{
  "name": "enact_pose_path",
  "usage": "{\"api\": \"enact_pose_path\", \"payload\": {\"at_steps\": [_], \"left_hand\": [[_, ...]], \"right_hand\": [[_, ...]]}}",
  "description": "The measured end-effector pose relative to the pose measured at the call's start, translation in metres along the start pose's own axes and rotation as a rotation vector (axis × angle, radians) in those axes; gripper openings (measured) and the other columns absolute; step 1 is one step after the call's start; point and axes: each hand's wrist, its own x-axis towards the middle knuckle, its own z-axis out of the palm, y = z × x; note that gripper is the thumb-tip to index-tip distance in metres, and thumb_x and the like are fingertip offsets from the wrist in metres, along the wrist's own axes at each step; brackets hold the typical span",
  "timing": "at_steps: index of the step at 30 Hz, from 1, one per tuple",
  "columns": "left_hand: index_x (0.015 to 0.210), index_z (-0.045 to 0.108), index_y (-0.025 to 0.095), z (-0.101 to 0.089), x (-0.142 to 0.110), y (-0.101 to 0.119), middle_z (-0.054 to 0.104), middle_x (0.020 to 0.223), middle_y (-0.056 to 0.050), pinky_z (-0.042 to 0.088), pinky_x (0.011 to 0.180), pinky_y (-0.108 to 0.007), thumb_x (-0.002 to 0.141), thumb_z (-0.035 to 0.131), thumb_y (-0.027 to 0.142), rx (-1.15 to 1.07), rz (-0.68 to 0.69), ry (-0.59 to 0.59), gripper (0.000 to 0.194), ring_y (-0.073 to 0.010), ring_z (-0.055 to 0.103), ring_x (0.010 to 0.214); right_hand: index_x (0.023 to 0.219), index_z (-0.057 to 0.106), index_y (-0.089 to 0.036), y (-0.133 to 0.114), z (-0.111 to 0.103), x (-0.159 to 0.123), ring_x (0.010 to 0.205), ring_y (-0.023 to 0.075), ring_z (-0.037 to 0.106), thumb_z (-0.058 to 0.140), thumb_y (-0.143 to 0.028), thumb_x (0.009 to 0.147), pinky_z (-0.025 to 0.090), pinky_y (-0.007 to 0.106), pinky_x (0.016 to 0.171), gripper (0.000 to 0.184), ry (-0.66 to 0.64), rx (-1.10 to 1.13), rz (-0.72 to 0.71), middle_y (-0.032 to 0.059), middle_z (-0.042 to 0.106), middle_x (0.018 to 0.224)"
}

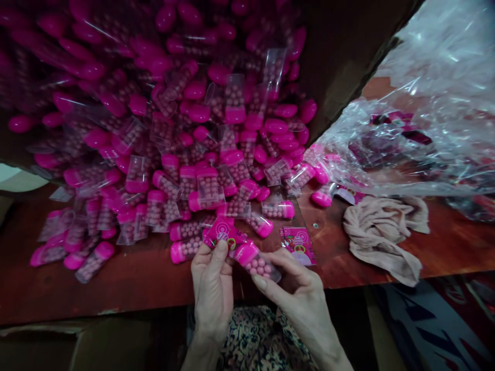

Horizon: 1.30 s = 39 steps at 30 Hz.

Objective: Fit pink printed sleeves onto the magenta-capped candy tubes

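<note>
Left hand and right hand just above the near edge of the table, holding a pink printed card and a pink-capped clear plastic tube;
left hand pinches the card narrowly; right hand pinches the tube by its body; tube looks light, stiff, slippery, full of pink beads, best held around the body; heap of matching tubes just beyond.
</note>
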Motion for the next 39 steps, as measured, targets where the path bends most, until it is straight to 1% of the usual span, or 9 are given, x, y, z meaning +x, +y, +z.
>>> {"api": "enact_pose_path", "payload": {"at_steps": [3,6,11,16,20,24,27,35,39], "left_hand": [[0.073,0.069,0.017,-0.0004,0.0005,-0.0008,0.072,0.07,0.0,0.052,0.065,-0.018,0.061,0.077,0.016,0.003,-0.004,-0.027,0.015,-0.0091,0.065,0.062],[0.076,0.069,0.015,0.0004,0.0004,-0.0003,0.073,0.076,-0.004,0.053,0.071,-0.025,0.063,0.076,0.019,0.06,-0.081,-0.082,0.015,-0.0146,0.067,0.071],[0.072,0.067,0.012,0.0037,-0.003,-0.0023,0.073,0.073,-0.008,0.052,0.079,-0.035,0.069,0.072,0.028,0.097,-0.187,-0.117,0.018,-0.0225,0.068,0.082],[0.065,0.064,0.014,0.0043,-0.0053,-0.0058,0.072,0.069,-0.007,0.052,0.078,-0.037,0.065,0.075,0.029,0.082,-0.185,-0.105,0.019,-0.0233,0.069,0.08],[0.07,0.066,0.013,0.0021,-0.0044,-0.0055,0.073,0.068,-0.007,0.052,0.077,-0.036,0.059,0.079,0.022,0.114,-0.19,-0.135,0.019,-0.0231,0.069,0.077],[0.077,0.068,0.013,0.0007,-0.0043,-0.0042,0.073,0.069,-0.007,0.052,0.077,-0.037,0.066,0.075,0.026,0.091,-0.244,-0.187,0.019,-0.0232,0.069,0.077],[0.08,0.068,0.013,0.0017,-0.0052,-0.0036,0.073,0.07,-0.007,0.053,0.076,-0.037,0.07,0.071,0.031,0.076,-0.281,-0.228,0.021,-0.0232,0.069,0.077],[0.077,0.068,0.012,0.0036,-0.0013,-0.0002,0.072,0.067,-0.008,0.053,0.074,-0.038,0.068,0.073,0.028,0.155,-0.296,-0.26,0.019,-0.0253,0.068,0.079],[0.078,0.069,0.012,0.0005,-0.0006,-0.0011,0.072,0.069,-0.009,0.052,0.076,-0.037,0.066,0.074,0.033,0.127,-0.308,-0.309,0.024,-0.0262,0.068,0.082]], "right_hand": [[0.093,0.068,-0.028,-0.0002,0.0021,0.0004,0.075,0.0133,0.056,0.071,-0.025,0.072,0.045,0.024,0.066,0.022,0.016,0.044,-0.011,-0.0008,0.059,0.082],[0.091,0.069,-0.027,-0.0021,0.003,0.0021,0.074,0.0132,0.056,0.072,-0.025,0.07,0.046,0.024,0.065,0.021,0.034,0.072,-0.033,-0.001,0.059,0.08],[0.094,0.068,-0.026,-0.005,0.0029,0.0038,0.074,0.0138,0.056,0.071,-0.023,0.072,0.047,0.025,0.063,0.023,0.065,-0.038,-0.111,-0.0004,0.059,0.079],[0.092,0.069,-0.025,-0.0069,0.0052,0.0018,0.072,0.0137,0.056,0.07,-0.023,0.072,0.046,0.025,0.062,0.02,0.12,-0.094,-0.13,-0.0004,0.059,0.077],[0.095,0.068,-0.026,-0.0081,0.006,0.0011,0.072,0.0133,0.056,0.069,-0.023,0.074,0.046,0.025,0.063,0.022,0.081,-0.078,-0.111,-0.0006,0.058,0.078],[0.095,0.069,-0.026,-0.0065,0.0051,0.0013,0.077,0.0143,0.057,0.069,-0.024,0.073,0.046,0.026,0.068,0.022,0.015,-0.024,-0.065,0.0,0.059,0.081],[0.092,0.069,-0.024,-0.0045,0.0053,0.001,0.079,0.0154,0.058,0.07,-0.025,0.072,0.048,0.026,0.069,0.02,0.015,0.021,-0.04,0.0008,0.061,0.084],[0.094,0.068,-0.024,-0.0071,0.0098,-0.0035,0.073,0.0137,0.057,0.068,-0.021,0.074,0.048,0.025,0.065,0.021,0.101,-0.082,-0.151,0.0007,0.06,0.081],[0.093,0.068,-0.024,-0.0043,0.0101,-0.002,0.077,0.0148,0.057,0.069,-0.024,0.074,0.049,0.026,0.069,0.019,0.074,-0.015,-0.068,0.0011,0.06,0.083]]}}
